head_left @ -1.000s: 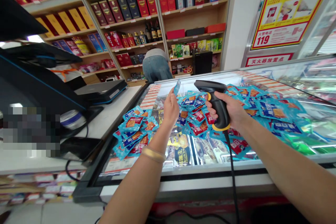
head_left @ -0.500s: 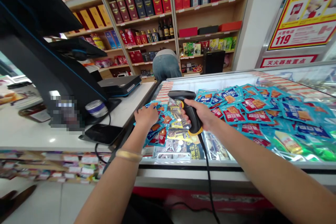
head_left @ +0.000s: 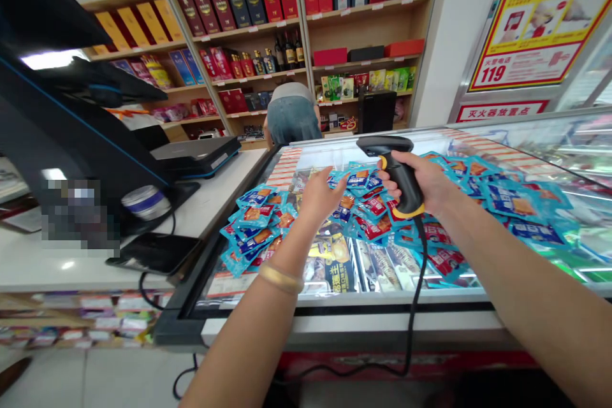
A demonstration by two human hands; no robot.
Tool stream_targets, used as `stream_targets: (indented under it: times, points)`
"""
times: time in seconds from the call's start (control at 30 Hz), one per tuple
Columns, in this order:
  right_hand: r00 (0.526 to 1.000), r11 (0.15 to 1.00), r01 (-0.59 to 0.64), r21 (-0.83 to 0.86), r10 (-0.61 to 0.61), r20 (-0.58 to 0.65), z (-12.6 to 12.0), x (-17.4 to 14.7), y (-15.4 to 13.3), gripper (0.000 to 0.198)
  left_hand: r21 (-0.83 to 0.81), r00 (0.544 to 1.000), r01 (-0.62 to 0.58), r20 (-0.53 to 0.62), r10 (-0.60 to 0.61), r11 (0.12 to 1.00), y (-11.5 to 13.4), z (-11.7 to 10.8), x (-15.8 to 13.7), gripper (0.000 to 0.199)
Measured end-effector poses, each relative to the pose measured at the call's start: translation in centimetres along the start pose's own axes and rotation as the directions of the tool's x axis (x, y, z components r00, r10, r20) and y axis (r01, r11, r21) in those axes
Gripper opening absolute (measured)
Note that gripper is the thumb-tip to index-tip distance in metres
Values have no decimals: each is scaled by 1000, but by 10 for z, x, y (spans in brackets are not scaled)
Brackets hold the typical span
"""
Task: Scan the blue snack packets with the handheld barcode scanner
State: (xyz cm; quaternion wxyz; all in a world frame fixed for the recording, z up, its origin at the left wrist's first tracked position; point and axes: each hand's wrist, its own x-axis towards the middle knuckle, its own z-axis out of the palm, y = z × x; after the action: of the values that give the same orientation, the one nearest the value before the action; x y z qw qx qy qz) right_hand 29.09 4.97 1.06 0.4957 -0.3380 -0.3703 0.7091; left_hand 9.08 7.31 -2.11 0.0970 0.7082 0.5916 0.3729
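Observation:
My right hand (head_left: 428, 182) is wrapped round the handle of a black and yellow barcode scanner (head_left: 406, 186), held over the glass top with its cord hanging down in front. Blue snack packets with red or dark blue labels lie in a right-hand pile (head_left: 370, 207), partly behind the scanner and my right forearm. My left hand (head_left: 321, 194) is at this pile's left edge, thumb and forefinger apart. Nothing shows in its grasp; whether it touches a packet I cannot tell. Another pile of the same packets (head_left: 255, 223) lies left of my left wrist.
A glass-topped chest freezer (head_left: 224, 293) holds the packets. To the left, a white counter (head_left: 86, 268) carries a black screen stand (head_left: 62, 140), a scale (head_left: 191, 152) and a dark flat device (head_left: 153, 252). A person (head_left: 292, 115) bends beyond the freezer, before stocked shelves (head_left: 253, 29).
My left hand has left the left pile and moved right to the other packets. The scanner has moved right in my right hand. Some right-pile packets now lie further left. The view has shifted slightly.

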Motion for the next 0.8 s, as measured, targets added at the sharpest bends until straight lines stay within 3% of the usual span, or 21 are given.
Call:
stream_targets:
  times: [0.13,0.3,0.6,0.8]
  points:
    - [999,999,31,24,-30,-29,-25,-4,-7,20,-92,996,67,58,-62,994,15,29,8,48]
    - [997,1000,17,24,-16,-72,-23,-2,-1,19,-137,996,90,32,-86,987,12,50,10,47]
    - [999,999,32,35,-31,-22,-23,0,3,20,-207,997,73,22,-70,976,6,49,9,41]
    - [998,999,23,49,-19,-64,-22,-1,2,21,-280,996,72,-24,-82,957,8,46,6,56]
